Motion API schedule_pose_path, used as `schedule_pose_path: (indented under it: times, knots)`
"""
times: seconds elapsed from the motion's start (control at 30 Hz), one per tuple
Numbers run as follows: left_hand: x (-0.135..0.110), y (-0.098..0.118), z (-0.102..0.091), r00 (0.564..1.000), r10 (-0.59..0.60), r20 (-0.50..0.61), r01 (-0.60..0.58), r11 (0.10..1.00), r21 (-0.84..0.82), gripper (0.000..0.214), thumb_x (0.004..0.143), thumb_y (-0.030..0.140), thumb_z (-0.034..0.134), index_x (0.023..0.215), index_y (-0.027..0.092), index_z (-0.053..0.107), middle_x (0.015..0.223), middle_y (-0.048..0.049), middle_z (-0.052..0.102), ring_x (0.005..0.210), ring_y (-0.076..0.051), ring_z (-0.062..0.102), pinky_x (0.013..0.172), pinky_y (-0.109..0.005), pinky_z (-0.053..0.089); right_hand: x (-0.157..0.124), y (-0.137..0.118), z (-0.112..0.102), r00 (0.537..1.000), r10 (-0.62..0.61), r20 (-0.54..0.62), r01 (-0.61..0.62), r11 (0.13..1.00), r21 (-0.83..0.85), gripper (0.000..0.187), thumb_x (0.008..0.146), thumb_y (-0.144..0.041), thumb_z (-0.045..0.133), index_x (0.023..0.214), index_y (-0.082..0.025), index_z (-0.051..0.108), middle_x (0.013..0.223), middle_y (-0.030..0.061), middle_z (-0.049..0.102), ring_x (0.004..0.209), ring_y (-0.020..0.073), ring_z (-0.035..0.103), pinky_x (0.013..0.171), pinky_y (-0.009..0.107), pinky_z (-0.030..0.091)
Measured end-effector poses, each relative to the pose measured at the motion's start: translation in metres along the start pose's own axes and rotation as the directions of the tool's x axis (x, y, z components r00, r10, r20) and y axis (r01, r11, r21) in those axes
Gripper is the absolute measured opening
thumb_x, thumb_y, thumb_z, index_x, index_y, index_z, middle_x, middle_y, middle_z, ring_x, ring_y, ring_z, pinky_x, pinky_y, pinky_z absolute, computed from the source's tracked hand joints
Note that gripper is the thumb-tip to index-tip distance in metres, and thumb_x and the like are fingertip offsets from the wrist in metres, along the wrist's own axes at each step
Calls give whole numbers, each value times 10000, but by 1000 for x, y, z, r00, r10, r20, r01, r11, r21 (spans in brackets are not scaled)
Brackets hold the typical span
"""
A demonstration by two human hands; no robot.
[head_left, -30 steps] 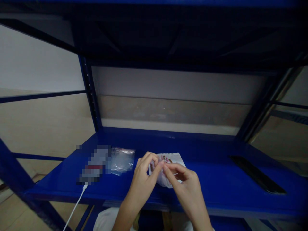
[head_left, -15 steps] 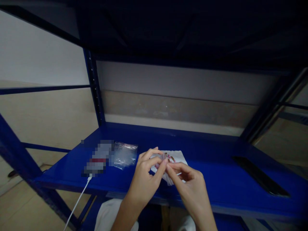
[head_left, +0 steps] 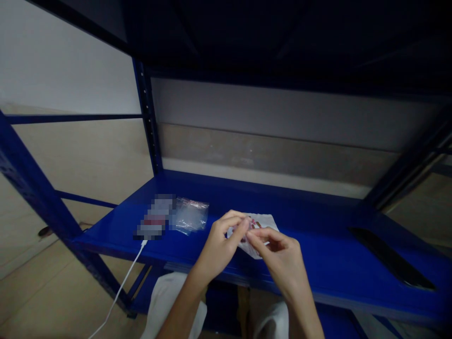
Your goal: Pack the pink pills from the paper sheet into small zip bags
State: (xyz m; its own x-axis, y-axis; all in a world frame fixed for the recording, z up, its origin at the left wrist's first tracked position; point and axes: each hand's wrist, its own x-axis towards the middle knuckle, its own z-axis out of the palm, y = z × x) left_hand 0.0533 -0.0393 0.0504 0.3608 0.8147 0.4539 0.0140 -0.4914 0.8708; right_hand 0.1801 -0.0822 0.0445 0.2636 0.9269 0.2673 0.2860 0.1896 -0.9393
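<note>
While left hand [head_left: 221, 247] and right hand [head_left: 282, 258], both half-curled, pinch a white packet [head_left: 265, 223], its print unreadable

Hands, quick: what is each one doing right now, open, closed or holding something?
Left hand: closed, pinching a white printed packet.
Right hand: closed, pinching that white printed packet too.

White packet [head_left: 264, 222], pink-brown print, crumpled, pinched between fingers [head_left: 240, 227].
</note>
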Motion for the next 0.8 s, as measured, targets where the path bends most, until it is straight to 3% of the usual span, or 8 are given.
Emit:
schedule_pose_path:
  times: [0.17, 0.37, 0.57, 0.8]
  knots:
    - [3, -8, -5, 999, -40, -6, 40, 998, -39, 301, 858, 301, 438, 758, 156, 681, 982, -61, 628, 952, -177, 566, 884, -276, 407, 1, -1, 3, 997, 5, 82, -9, 999, 40, 283, 727, -401, 616, 759, -135, 706, 670, 54, 672, 538, 130, 550, 459, 207, 414]
    - [2, -10, -10, 999, -32, 31, 31, 999, 44, 285, 841, 265, 463, 671, 174, 674, 1002, -42, 622, 977, -172, 559, 915, -283, 392, 1, 4, 6, 999, 41, 36, -43, 997, 62, 258, 656, -373, 675, 732, -127, 700, 614, 60, 665, 502, 141, 564, 458, 228, 443]
    - [4, -14, -11, 998, -18, 53, 14, 997, 82, 219, 820, 288, 507, 802, 195, 704, 1050, -50, 624, 1004, -187, 561, 915, -299, 406, 4, 7, 9, 996, 3, -87, -2, 1000, 12, 230, 639, -367, 688, 703, -146, 702, 653, 76, 685, 544, 172, 612, 456, 241, 475]
    - [9, -23, -9, 1000, -14, -2, 14, 1000, 16, 209, 803, 285, 539, 746, 191, 718, 979, -59, 662, 970, -187, 590, 891, -299, 430, 10, 11, 10, 1000, 6, -15, -5, 998, 66, 257, 706, -389, 634, 767, -147, 695, 695, 62, 691, 568, 161, 620, 441, 219, 462]
